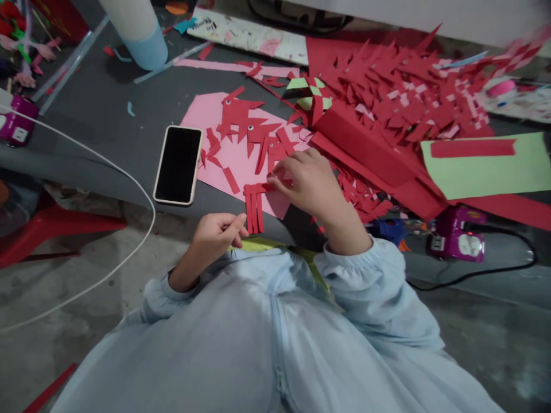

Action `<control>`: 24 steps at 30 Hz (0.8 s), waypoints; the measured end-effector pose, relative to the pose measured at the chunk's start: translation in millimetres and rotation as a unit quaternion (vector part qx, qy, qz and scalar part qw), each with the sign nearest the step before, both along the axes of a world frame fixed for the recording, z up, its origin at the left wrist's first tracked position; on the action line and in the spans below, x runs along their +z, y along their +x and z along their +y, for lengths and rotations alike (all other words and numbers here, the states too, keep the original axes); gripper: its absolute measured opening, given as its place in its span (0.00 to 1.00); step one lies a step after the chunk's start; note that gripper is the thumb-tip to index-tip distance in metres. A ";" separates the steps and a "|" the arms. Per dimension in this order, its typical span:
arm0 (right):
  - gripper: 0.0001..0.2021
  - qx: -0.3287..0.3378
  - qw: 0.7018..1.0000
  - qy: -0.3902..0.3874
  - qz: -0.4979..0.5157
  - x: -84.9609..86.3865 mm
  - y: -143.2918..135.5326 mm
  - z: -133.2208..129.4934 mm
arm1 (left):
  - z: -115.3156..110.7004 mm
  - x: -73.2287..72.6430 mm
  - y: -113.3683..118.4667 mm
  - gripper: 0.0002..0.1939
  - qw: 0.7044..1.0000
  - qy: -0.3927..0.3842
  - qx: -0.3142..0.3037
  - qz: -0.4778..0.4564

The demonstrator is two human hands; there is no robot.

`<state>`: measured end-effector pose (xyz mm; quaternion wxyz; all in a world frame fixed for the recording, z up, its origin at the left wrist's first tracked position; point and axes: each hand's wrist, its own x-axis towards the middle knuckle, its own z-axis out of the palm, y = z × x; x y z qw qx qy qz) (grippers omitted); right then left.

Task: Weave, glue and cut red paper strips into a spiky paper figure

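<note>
My right hand (307,184) is bent over a pink paper sheet (202,117), thumb and fingertips drawn together by the end of a crosswise red strip. Whatever lies between those fingertips is too small to make out. The crosswise strip tops several upright red paper strips (253,215) at the sheet's lower edge. Just left of them, my left hand (220,234) is closed, its thumb pressed to the curled forefinger; its contents are hidden. Above the hands lie red paper fish-like cutouts (258,133) with stick-on eyes, and small red scraps (212,143).
A phone (178,165) lies left of the pink sheet. Behind it stands a white and blue bottle (140,34). Red cut paper (387,92) is heaped at the back right, near a green sheet (486,172). Purple glue-gun-like devices (458,232) and a white cable (107,160) flank the work area.
</note>
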<state>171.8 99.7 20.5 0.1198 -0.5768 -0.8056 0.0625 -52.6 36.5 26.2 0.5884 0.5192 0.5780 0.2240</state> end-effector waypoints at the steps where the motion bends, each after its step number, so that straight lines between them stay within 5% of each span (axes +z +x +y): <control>1: 0.11 -0.006 1.000 0.006 -0.004 0.9 0.9 2.4 | 2.4 1.6 0.4 0.22 1.000 0.008 0.000 0.001; 15: 0.17 0.038 0.996 -0.005 -0.082 -1.5 -29.1 37.3 | 12.9 -1.1 -3.7 0.22 0.999 0.045 0.016 -0.013; 24: 0.17 0.077 0.996 0.028 -0.024 24.1 -30.5 19.7 | 14.2 -1.3 2.3 0.12 0.981 0.180 0.020 0.075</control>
